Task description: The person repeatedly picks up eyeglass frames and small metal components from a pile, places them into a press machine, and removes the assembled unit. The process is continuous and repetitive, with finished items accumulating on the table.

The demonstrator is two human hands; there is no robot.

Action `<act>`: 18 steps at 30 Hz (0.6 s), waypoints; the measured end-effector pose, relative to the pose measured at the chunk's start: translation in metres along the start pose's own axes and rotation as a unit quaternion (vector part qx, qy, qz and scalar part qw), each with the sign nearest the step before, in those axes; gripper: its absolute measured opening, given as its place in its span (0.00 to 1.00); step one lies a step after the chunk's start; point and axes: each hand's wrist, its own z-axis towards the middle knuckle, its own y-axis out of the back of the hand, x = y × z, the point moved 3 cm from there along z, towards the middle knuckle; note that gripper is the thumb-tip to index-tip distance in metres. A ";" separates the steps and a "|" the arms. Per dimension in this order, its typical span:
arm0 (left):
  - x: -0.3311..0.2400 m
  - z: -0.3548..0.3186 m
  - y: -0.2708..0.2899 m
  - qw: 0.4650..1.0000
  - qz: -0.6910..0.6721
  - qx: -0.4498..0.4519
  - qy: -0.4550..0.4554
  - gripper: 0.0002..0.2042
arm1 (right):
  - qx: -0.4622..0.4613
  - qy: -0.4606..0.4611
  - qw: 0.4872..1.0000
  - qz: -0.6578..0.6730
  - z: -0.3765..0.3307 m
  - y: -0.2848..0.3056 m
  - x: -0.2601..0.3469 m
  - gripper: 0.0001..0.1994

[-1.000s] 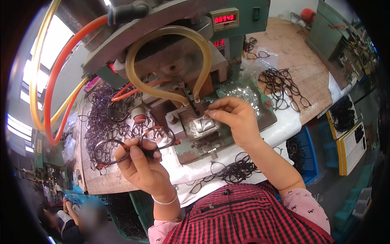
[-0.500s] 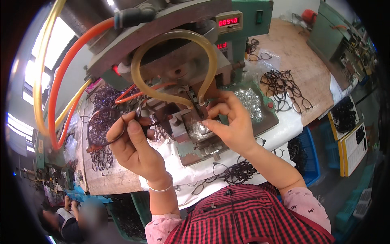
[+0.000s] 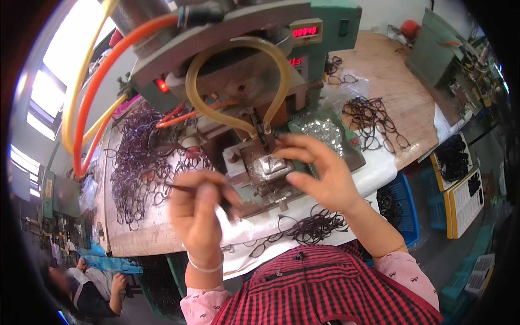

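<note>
My left hand, blurred by motion, is closed in front of the press at the left; thin dark parts of an eyeglass frame show at its fingers, the rest of it hidden. My right hand is spread beside the small metal fixture, thumb and fingers apart with nothing between them. The fixture sits on the base of a green and grey press, with shiny bits scattered around it. A yellowish clear hose loops above and ends near the fixture.
Tangled dark eyeglass frames cover the table's left side. More frames lie near the front edge, and another heap at the right. Shiny small pieces fill a green tray. A blue crate stands right; another person sits lower left.
My left hand has moved toward me and slightly right, away from the fixture, with the eyeglass frame. My right hand has drawn back from the fixture, and its fingers have spread.
</note>
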 end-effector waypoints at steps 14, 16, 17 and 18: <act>0.066 -0.036 -0.048 0.836 -0.226 0.055 0.497 0.15 | -0.191 0.008 0.836 -0.515 0.004 0.087 -0.089 0.05; 0.069 -0.039 -0.047 0.836 -0.229 0.066 0.495 0.15 | -0.183 0.105 0.830 -0.516 0.015 0.072 -0.091 0.04; 0.071 -0.040 -0.044 0.836 -0.229 0.075 0.492 0.15 | -0.135 0.100 0.824 -0.541 0.024 0.061 -0.091 0.04; 0.073 -0.041 -0.042 0.839 -0.230 0.081 0.486 0.14 | -0.117 0.095 0.805 -0.574 0.033 0.051 -0.099 0.05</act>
